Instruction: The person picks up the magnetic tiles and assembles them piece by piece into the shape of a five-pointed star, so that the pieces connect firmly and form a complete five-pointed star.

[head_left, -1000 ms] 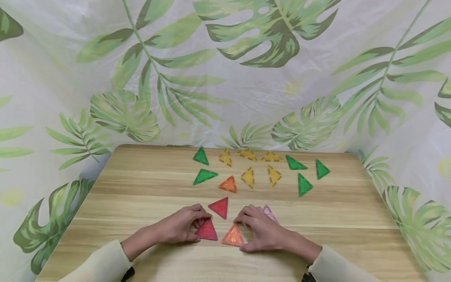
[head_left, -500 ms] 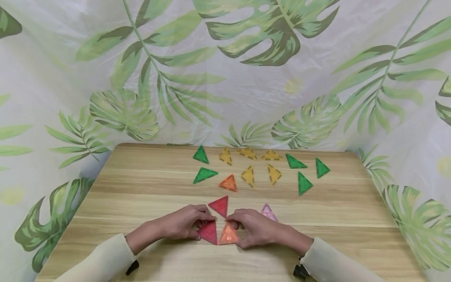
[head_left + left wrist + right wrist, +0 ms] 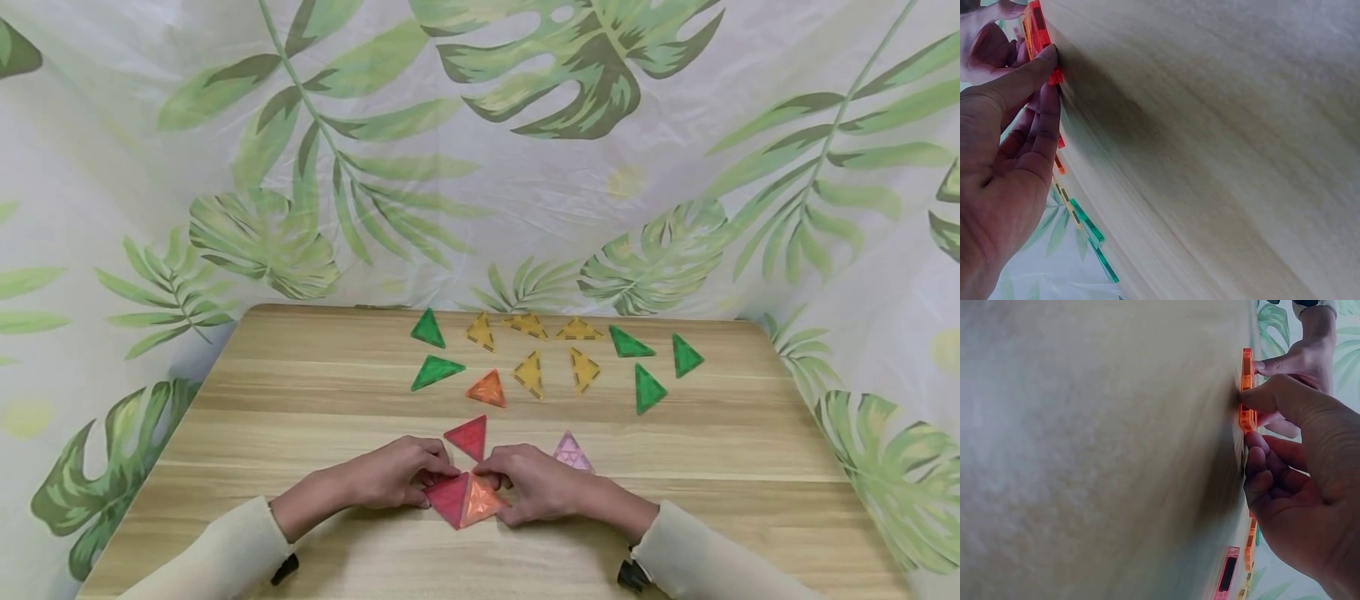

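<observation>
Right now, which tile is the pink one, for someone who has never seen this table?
Start at the wooden table and find the right hand near its front edge. Just behind that hand lies the pink tile, the only pale pink triangle among red, orange, yellow and green ones.

Head view: looks forward and down from above the near edge of the tabletop (image 3: 315,392), far enough back to take in its whole width, both hands and the leaf-print backdrop (image 3: 525,167) behind.
Left wrist view: sits very close beside the left hand (image 3: 1004,187), skimming low along the tabletop (image 3: 1222,156), which fills most of the frame tilted on end.
Right wrist view: equally close to the right hand (image 3: 1304,500), grazing the tabletop (image 3: 1097,450) edge-on.
Shared by all three: the red triangle tile (image 3: 448,498) and orange triangle tile (image 3: 480,498) joined between the hands, seen flat from the head and edge-on from the wrists.
Shared by the wrists: each glimpses the opposite hand's fingers.
</observation>
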The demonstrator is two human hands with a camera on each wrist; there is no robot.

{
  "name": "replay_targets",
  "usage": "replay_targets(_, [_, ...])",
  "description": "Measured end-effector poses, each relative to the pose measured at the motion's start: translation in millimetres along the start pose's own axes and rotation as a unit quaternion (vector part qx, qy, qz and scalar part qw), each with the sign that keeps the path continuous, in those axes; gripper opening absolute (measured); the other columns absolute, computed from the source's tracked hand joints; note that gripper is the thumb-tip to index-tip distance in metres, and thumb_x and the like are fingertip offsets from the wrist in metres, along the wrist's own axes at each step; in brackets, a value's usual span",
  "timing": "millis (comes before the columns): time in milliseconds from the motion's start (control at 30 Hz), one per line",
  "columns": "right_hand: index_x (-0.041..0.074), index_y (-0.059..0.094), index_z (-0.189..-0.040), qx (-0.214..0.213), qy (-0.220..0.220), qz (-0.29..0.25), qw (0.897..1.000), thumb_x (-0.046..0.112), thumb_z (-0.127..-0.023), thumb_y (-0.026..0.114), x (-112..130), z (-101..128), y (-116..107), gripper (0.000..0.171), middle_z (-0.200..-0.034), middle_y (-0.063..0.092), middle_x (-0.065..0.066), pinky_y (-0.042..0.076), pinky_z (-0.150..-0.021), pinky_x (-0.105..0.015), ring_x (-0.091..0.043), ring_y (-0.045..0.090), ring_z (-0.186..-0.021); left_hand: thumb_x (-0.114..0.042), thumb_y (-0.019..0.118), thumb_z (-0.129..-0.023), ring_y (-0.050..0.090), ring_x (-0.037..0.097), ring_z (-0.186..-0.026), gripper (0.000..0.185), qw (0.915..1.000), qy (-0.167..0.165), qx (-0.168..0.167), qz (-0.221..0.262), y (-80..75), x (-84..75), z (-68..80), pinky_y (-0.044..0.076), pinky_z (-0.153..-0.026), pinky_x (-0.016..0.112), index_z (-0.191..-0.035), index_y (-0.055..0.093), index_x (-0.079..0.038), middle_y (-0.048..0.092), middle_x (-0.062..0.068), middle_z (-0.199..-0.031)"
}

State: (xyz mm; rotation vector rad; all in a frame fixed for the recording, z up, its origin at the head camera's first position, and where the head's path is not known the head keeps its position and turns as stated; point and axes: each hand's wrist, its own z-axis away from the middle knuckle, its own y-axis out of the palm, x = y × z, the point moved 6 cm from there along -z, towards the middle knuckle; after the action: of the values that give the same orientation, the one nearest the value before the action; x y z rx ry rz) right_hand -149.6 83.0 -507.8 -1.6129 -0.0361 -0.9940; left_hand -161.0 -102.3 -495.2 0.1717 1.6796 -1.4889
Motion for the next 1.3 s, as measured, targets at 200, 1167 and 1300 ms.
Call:
replay_targets(200, [0.005, 0.072, -0.131, -0.019, 0.013, -0.030, 0.999, 0.018, -0.086, 0.086, -3, 3, -7, 0.049, -0.099, 0.066, 0.006, 0.051, -0.075, -0.014, -0.004, 0.059, -0.086, 0.004, 0.084, -0.084, 0.064, 0.004, -0.103, 0.048, 0.9999, -0.011, -0.002, -0.001, -0.4, -0.6, 1.7, 0.058, -0.088, 0.021, -0.130, 0.074, -0.003, 0.067, -0.002, -0.114])
replay_targets(1167, [0.006, 0.072, -0.129, -0.168, 0.063, 0.061, 0.982, 0.035, -0.081, 0.094, -29, -23, -29, 0.061, -0.135, 0.068, -0.010, 0.052, -0.110, -0.045, -0.026, 0.061, -0.129, -0.037, 0.091, -0.085, 0.056, 0.005, -0.100, 0.061, 0.9976, 0.010, -0.026, -0.063, 8.9, -8.1, -4.1, 0.050, -0.083, 0.015, -0.136, 0.071, -0.009, 0.062, -0.002, -0.121])
replay_targets(1300, [0.006, 0.074, -0.126, -0.182, 0.073, 0.067, 0.978, 0.035, -0.077, 0.095, -28, -15, -34, 0.060, -0.132, 0.069, -0.011, 0.054, -0.107, -0.044, -0.027, 0.063, -0.126, -0.045, 0.092, -0.082, 0.058, 0.006, -0.100, 0.066, 0.9961, 0.013, -0.045, -0.075, 11.3, -11.3, -5.0, 0.052, -0.085, 0.016, -0.133, 0.073, -0.008, 0.063, -0.002, -0.116])
